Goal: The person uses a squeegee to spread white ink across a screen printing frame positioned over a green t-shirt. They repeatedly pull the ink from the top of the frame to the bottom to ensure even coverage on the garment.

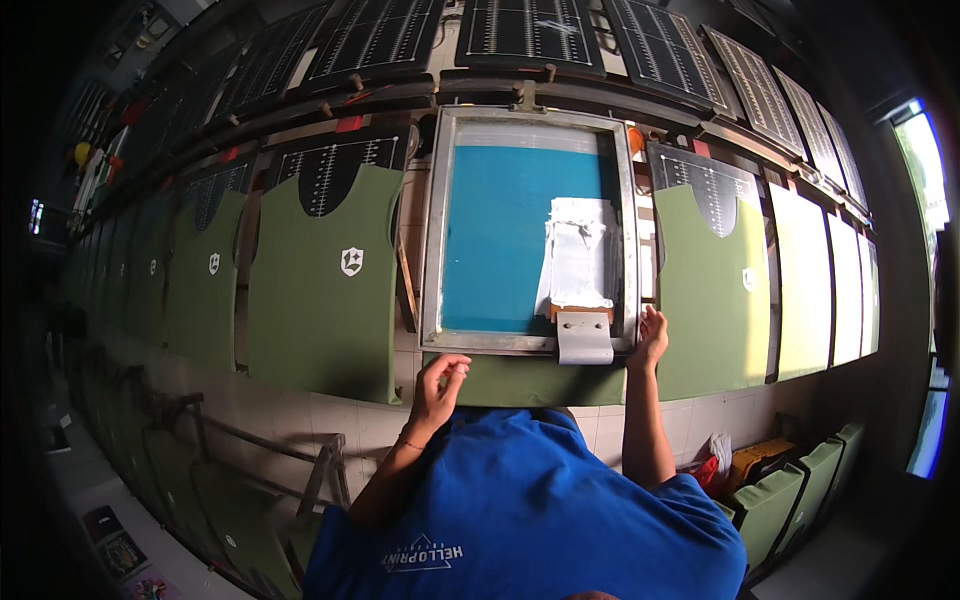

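A metal-framed printing screen [432, 230] with blue mesh [500, 240] lies in front of me. White ink [585, 240] is spread over its right part. A squeegee [585, 338] with a broad grey metal handle rests at the near right, untouched by my hands. Just below the near left frame corner, my left hand [436, 392] has its fingers curled in; nothing shows in them. My right hand [650, 342] is raised beside the near right corner, fingers loosely apart, very close to the frame. Under the screen, the near edge of a green shirt piece [520, 383] shows.
More green shirt pieces with white shield prints [320, 300] lie on boards to the left and right [705, 300]. Black boards [530, 38] line the far row. Behind me are a metal rail [265, 445], a yellow crate [760, 462] and more green-covered boards [768, 510].
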Motion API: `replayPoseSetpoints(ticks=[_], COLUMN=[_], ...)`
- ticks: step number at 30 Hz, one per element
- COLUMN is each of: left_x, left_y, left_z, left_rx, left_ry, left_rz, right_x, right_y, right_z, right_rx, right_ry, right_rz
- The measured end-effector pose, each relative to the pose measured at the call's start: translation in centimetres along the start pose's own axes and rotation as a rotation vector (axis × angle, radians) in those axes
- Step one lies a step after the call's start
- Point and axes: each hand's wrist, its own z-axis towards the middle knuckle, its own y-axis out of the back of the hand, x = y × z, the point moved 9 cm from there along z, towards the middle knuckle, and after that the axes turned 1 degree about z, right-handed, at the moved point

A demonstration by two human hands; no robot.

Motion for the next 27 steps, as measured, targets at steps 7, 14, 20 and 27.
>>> replayPoseSetpoints(ticks=[7,14,20,27], left_x=[-4.8,0.5,3.8,5.9], left_y=[0.9,3.1,4.2,4.3], left_z=[0.6,0.4,1.7,1.4], left_rx=[0.178,0.368,0.494,0.598], left_ry=[0.009,0.069,0.117,0.144], left_rz=[0.166,-0.241,-0.392,-0.499], right_x=[-1.0,0.3,-0.9,-0.6], right_y=[0.5,6.4,1.8,2.7], right_z=[-0.8,2.5,-2.7,-1.5], right_rx=[0.139,0.081,0.093,0.102], right_ry=[-0.149,-0.112,-0.436,-0.400], right_rz=[-0.039,-0.457,-0.251,-0.356])
